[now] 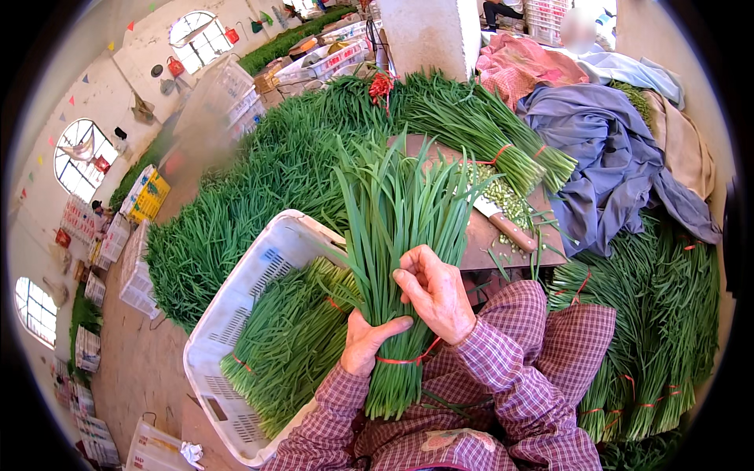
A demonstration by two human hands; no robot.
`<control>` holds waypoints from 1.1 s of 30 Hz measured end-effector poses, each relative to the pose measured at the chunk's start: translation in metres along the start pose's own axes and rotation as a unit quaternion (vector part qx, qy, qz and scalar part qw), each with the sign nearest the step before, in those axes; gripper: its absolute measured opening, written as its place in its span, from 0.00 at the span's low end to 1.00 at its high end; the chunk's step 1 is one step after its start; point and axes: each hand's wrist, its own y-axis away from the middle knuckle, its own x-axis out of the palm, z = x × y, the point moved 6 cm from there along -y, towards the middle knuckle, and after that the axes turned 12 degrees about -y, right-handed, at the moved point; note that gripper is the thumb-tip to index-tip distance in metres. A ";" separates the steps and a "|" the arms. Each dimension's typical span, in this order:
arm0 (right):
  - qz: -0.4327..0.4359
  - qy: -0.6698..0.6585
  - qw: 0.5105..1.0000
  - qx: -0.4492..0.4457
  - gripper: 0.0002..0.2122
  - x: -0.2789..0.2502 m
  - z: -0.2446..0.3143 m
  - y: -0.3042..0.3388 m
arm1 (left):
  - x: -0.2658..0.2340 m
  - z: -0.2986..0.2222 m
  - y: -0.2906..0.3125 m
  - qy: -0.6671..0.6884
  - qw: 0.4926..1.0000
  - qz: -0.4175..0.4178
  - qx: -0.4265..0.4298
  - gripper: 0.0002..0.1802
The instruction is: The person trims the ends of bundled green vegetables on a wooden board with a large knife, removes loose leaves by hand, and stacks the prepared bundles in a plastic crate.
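Observation:
A large upright bunch of garlic chives [385,212] stands in front of my body, its leaf tips pointing away from me. A red tie [400,362] circles it near the cut ends. My left hand [364,345] is wrapped round the left side of the bunch, thumb across the front. On the right side, my right hand [436,294] is closed in a pinch against the leaves; whatever sits between its fingertips is too small to make out. Just left of the bunch, a white plastic crate [198,357] holds tied chive bunches [290,345].
A brown board [550,239] ahead carries a wooden-handled knife [510,230], chopped stem ends and tied bunches [510,153]. Loose chives [251,220] are heaped at the far left. Blue cloth [597,149] lies at the right, above more tied chives [644,337]. A pillar [428,35] rises behind.

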 end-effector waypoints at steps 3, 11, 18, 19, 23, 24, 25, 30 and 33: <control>-0.002 -0.005 1.000 -0.022 0.07 -0.001 0.000 -0.001 | 0.002 -0.003 0.001 0.005 1.000 -0.008 0.017 0.30; 0.048 -0.136 0.989 0.046 0.07 -0.003 -0.009 0.001 | 0.004 -0.005 0.003 0.018 1.000 0.017 -0.010 0.30; 0.021 -0.290 0.953 0.085 0.07 -0.002 -0.022 0.006 | -0.002 -0.009 0.004 0.028 1.000 0.008 -0.008 0.30; 0.007 -0.347 0.933 0.098 0.07 -0.001 -0.025 0.006 | -0.002 -0.012 0.004 0.022 1.000 0.015 -0.010 0.30; 0.018 -0.713 0.692 0.111 0.06 -0.008 -0.030 -0.007 | -0.008 -0.026 0.000 0.020 0.999 0.016 -0.020 0.30; 0.039 -0.815 0.570 0.101 0.05 -0.018 -0.028 -0.014 | -0.009 -0.025 0.001 0.022 1.000 0.014 -0.014 0.31; 0.036 -0.813 0.577 0.071 0.05 -0.029 -0.018 -0.020 | -0.014 -0.026 0.003 0.023 1.000 0.010 -0.007 0.31; 0.023 -0.012 0.988 -0.155 0.11 -0.036 0.055 -0.012 | -0.028 -0.037 0.008 -0.028 1.000 0.013 -0.004 0.31; 0.052 0.380 0.854 -0.351 0.18 0.004 0.063 -0.003 | -0.043 -0.048 0.010 -0.038 0.999 0.002 0.000 0.28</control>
